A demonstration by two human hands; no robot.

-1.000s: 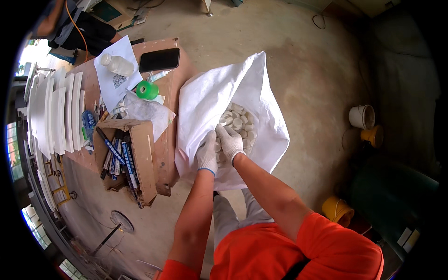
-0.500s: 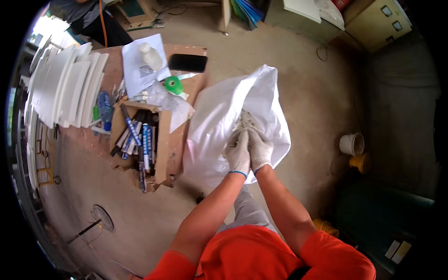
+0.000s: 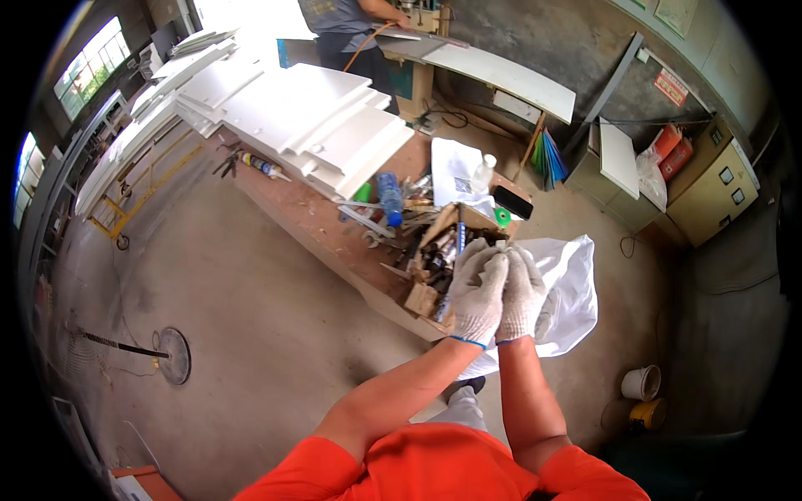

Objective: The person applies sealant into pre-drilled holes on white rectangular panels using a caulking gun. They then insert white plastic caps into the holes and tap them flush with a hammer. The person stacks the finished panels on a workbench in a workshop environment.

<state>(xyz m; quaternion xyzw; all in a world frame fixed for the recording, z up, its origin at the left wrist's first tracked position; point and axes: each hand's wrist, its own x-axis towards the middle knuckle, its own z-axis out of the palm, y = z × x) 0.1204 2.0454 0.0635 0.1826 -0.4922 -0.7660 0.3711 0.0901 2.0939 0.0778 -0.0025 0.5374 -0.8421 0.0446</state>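
Observation:
Both my hands wear pale knitted gloves with blue cuff edges and are pressed together, fingers curled inward. My left hand [image 3: 479, 292] overlaps the right side of a torn cardboard box [image 3: 423, 298]. Close against it is my right hand [image 3: 523, 292], in front of a large white bag [image 3: 575, 292]. A small pale bit shows between the fingertips; what the hands hold, if anything, I cannot make out. Several markers and pens fill the box, among them a blue-and-white marker [image 3: 460, 238]. The near side of the bag is partly hidden behind my hands.
The workbench [image 3: 288, 219] bears stacked white panels [image 3: 284, 104], a blue plastic bottle [image 3: 389, 199], green tape [image 3: 502, 217], a phone [image 3: 512, 202] and a white bottle [image 3: 484, 173]. Another person [image 3: 347, 33] stands beyond it. Buckets [image 3: 641, 383] stand at the right.
My hands have come up out of the white bag and over to the cardboard box, still together. The view has swung left and up, showing more of the workbench and panels.

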